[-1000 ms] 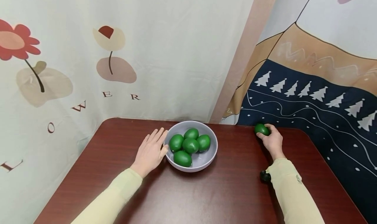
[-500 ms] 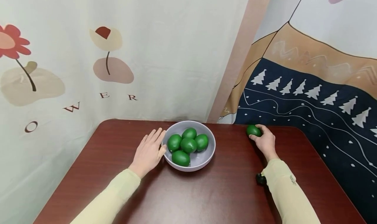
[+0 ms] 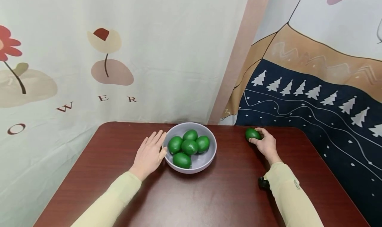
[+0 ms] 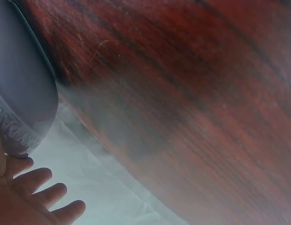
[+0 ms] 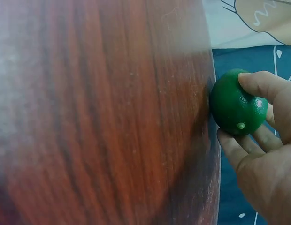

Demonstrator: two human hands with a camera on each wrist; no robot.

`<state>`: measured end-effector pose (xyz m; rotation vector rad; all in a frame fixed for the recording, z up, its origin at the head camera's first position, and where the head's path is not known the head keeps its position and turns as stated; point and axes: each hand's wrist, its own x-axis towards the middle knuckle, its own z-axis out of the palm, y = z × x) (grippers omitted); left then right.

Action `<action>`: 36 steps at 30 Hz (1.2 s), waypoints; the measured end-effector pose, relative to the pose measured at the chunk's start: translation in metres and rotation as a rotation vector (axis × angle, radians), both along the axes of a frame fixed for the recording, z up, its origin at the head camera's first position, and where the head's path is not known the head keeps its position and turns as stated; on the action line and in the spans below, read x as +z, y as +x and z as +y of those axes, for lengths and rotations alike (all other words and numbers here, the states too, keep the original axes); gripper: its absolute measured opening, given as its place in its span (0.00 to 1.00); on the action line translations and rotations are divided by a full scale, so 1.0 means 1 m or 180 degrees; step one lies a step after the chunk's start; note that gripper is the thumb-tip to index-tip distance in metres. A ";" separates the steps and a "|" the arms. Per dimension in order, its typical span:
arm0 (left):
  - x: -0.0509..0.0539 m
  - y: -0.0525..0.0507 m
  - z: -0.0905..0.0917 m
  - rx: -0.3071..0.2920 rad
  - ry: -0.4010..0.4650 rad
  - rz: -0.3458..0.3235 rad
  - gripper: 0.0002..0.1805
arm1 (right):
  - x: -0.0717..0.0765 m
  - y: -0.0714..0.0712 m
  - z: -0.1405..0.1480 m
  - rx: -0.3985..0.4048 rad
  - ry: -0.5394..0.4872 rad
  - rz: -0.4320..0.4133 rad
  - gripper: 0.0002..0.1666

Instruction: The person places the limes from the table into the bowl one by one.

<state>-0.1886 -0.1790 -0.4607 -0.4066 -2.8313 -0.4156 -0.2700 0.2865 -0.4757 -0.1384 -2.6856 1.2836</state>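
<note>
In the head view a grey-lilac bowl point(image 3: 191, 170) stands near the table's back edge with several green limes point(image 3: 189, 147) inside. My left hand point(image 3: 149, 154) lies against the bowl's left side, fingers straight. The left wrist view shows its fingers point(image 4: 35, 178) beside the bowl's wall point(image 4: 23, 70), which bears raised lettering. To the right of the bowl, my right hand point(image 3: 266, 145) grips a single lime point(image 3: 252, 134) close to the back edge. In the right wrist view that lime point(image 5: 237, 105) is held between thumb and fingers, its small stem nub showing.
The dark red wooden table point(image 3: 209, 200) has rounded back corners. A pale printed curtain point(image 3: 167, 71) hangs behind it, and a navy one with white trees point(image 3: 298, 104) borders the right side. A black wrist device point(image 3: 263, 183) sits at the right cuff.
My right hand has shifted left along the back edge with the lime in its grip. The left hand stays at the bowl. The head view has turned slightly right.
</note>
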 end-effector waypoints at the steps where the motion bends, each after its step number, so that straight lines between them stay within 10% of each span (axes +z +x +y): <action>1: 0.000 0.000 0.000 -0.0002 0.0002 0.0002 0.34 | 0.000 0.001 0.000 0.0008 -0.0025 -0.0004 0.32; 36: 0.000 0.000 0.000 -0.0022 0.0061 0.0022 0.33 | -0.001 0.028 -0.016 0.0200 -0.0021 -0.0020 0.31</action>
